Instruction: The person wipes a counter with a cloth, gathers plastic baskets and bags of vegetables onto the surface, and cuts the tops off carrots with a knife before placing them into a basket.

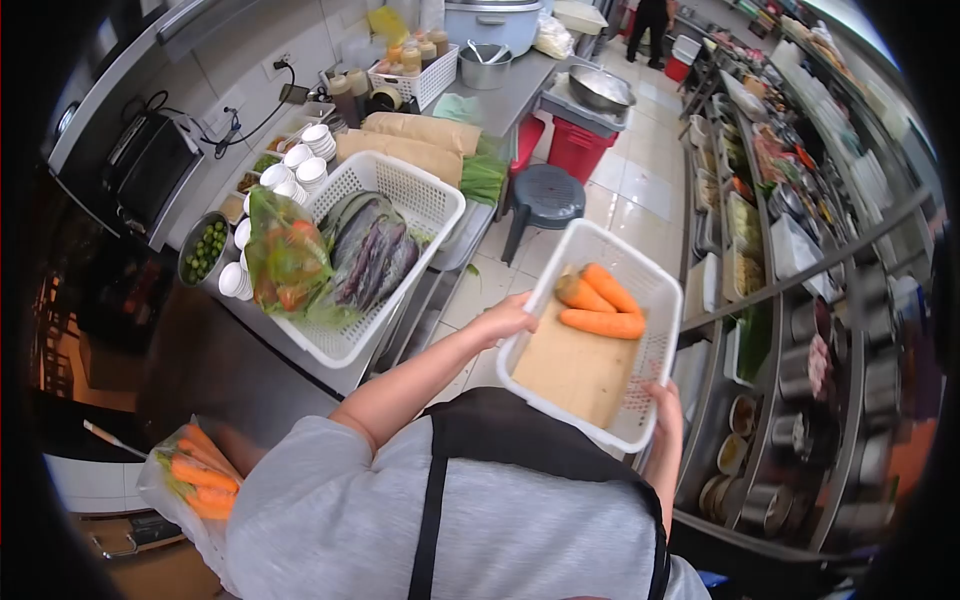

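Note:
Between my two hands is a white plastic basket (668,300), tilted and held over the floor. My left hand (508,318) is closed on its left rim, and my right hand (664,408) grips the lower right side. Three orange carrots (605,324) lie inside it at the far end. A flat tan sheet or board (560,372) covers the basket's bottom. To the left, a second white basket (345,345) stands on the counter with dark purple eggplants (372,255) and a plastic bag of red and green vegetables (285,260).
A bag of carrots (205,475) lies at the lower left. White cups (300,165) and a pot of small green fruits (205,248) line the counter. A dark stool (548,197) and red bin (580,147) stand ahead. Loaded shelves (760,230) run along the right; a person (650,28) stands far off.

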Demonstrator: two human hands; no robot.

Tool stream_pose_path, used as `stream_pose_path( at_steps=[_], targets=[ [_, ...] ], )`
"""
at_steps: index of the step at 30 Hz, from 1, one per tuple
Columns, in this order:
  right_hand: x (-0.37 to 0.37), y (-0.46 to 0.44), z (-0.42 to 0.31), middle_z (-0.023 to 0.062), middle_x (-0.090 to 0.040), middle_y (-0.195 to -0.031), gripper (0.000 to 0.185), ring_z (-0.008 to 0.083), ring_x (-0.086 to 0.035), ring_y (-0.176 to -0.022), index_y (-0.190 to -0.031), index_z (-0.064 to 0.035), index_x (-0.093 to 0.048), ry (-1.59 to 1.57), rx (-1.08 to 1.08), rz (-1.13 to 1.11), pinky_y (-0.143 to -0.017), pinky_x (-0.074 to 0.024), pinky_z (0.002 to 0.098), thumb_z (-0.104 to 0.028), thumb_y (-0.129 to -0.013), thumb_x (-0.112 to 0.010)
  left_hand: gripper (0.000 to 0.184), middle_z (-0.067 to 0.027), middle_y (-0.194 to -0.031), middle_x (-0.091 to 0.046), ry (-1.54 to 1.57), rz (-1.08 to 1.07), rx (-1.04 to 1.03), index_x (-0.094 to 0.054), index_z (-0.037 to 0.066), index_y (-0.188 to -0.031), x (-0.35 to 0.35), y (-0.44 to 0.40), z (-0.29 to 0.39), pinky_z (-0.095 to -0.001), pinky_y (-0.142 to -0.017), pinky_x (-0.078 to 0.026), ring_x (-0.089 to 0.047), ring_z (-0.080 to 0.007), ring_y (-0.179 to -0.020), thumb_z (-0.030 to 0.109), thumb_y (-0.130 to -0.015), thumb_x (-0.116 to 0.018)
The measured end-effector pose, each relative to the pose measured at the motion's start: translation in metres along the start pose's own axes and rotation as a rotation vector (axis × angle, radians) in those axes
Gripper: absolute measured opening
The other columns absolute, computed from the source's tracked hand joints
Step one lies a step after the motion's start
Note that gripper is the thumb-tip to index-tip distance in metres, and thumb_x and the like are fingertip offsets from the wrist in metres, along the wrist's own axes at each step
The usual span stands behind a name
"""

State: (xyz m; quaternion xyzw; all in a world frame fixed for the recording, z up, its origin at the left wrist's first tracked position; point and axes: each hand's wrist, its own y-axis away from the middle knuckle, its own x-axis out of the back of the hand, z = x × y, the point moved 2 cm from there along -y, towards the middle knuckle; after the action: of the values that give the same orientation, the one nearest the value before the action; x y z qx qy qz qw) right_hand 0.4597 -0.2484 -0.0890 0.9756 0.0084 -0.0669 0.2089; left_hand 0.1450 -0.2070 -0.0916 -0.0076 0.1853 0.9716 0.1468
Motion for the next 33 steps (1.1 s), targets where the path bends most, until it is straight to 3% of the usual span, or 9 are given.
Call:
stream_pose_path(
  at_steps=[9,12,16,21,26,28,31,32,33],
  targets=[
    [0.021,-0.158,-0.101,0.0159,-0.056,-0.093,0.045,0.0234,-0.056,-0.078,-0.108,0.0073,-0.044,0.05,0.083,-0.036,-0.069,-0.0468,0.0329,-0.002,-0.064,-0.046,0.063,-0.0104,-0.114,-0.049,0.233,-0.085,-0.105,-0.034,0.005,-0.127,0.025,-0.133,0.08,-0.0275,-0.085,-0.038,-0.046,-0.0167,-0.104,0.037,-0.079,-0.057],
    [0.019,-0.228,-0.131,0.0144,-0.056,-0.09,0.047,0.0222,-0.056,-0.075,-0.111,0.0065,-0.043,0.088,0.059,-0.038,-0.065,-0.0474,0.0317,-0.002,-0.064,-0.045,0.062,-0.0111,-0.118,-0.047,0.117,0.129,0.026,-0.031,0.006,-0.129,0.067,-0.172,0.085,-0.0268,-0.085,-0.038,-0.044,-0.0155,-0.107,0.039,-0.081,-0.053],
    [-0.007,-0.312,-0.172,0.0127,-0.055,-0.088,0.05,0.0196,-0.056,-0.072,-0.113,0.0063,-0.041,0.155,0.08,-0.165,-0.062,-0.0471,0.0306,-0.001,-0.064,-0.045,0.056,-0.0136,-0.12,-0.047,-0.245,0.441,-0.14,-0.041,0.001,-0.121,0.142,-0.201,0.114,-0.0299,-0.09,-0.037,-0.047,-0.0203,-0.105,0.032,-0.079,-0.058],
    [-0.034,-0.388,-0.199,0.0128,-0.055,-0.09,0.049,0.0198,-0.056,-0.073,-0.112,0.0057,-0.042,0.168,0.109,-0.193,-0.062,-0.047,0.0297,-0.001,-0.064,-0.045,0.06,-0.0189,-0.112,-0.052,-0.659,0.646,-0.064,-0.045,0.0,-0.118,0.26,-0.264,0.13,-0.0324,-0.089,-0.037,-0.049,-0.0275,-0.105,0.041,-0.076,-0.058],
    [-0.045,-0.407,-0.214,0.0131,-0.057,-0.092,0.051,0.021,-0.057,-0.077,-0.113,0.0053,-0.043,0.159,0.078,-0.162,-0.068,-0.0474,0.0306,-0.005,-0.064,-0.048,0.082,-0.0225,-0.133,-0.025,-0.516,0.737,0.145,-0.018,0.009,-0.134,0.384,-0.366,0.127,-0.0416,-0.096,-0.028,-0.025,-0.0341,-0.123,0.06,-0.075,-0.045],
    [-0.047,-0.41,-0.221,0.0131,-0.057,-0.093,0.054,0.0216,-0.057,-0.078,-0.115,0.0047,-0.042,0.105,0.059,-0.13,-0.07,-0.0479,0.0309,-0.007,-0.063,-0.049,0.089,-0.019,-0.14,-0.002,-0.296,1.04,0.361,-0.003,0.015,-0.136,0.42,-0.392,0.128,-0.052,-0.099,-0.015,-0.004,-0.0369,-0.128,0.067,-0.072,-0.038],
    [-0.037,-0.418,-0.227,0.0141,-0.056,-0.094,0.049,0.0214,-0.057,-0.078,-0.113,0.004,-0.043,0.052,0.017,-0.112,-0.067,-0.0486,0.0304,-0.002,-0.065,-0.047,0.092,-0.0162,-0.14,0.009,-0.548,1.028,0.548,-0.001,0.017,-0.136,0.475,-0.454,0.06,-0.0582,-0.098,-0.005,0.004,-0.0405,-0.127,0.07,-0.07,-0.037],
    [-0.032,-0.423,-0.228,0.0141,-0.056,-0.094,0.049,0.0214,-0.057,-0.078,-0.113,0.004,-0.043,0.055,0.011,-0.107,-0.067,-0.0486,0.0304,-0.002,-0.065,-0.047,0.08,-0.018,-0.14,-0.002,-0.527,0.978,0.619,-0.011,0.015,-0.136,0.402,-0.43,0.098,-0.0541,-0.1,-0.006,-0.004,-0.0363,-0.128,0.059,-0.075,-0.04],
    [-0.024,-0.43,-0.23,0.014,-0.056,-0.094,0.049,0.0213,-0.057,-0.077,-0.114,0.004,-0.043,0.074,0.008,-0.066,-0.067,-0.0483,0.0308,-0.002,-0.065,-0.047,0.072,-0.0184,-0.138,-0.01,-0.718,1.121,0.415,-0.018,0.013,-0.134,0.393,-0.467,0.071,-0.0523,-0.1,-0.009,-0.01,-0.0343,-0.128,0.05,-0.077,-0.042]
  ],
)
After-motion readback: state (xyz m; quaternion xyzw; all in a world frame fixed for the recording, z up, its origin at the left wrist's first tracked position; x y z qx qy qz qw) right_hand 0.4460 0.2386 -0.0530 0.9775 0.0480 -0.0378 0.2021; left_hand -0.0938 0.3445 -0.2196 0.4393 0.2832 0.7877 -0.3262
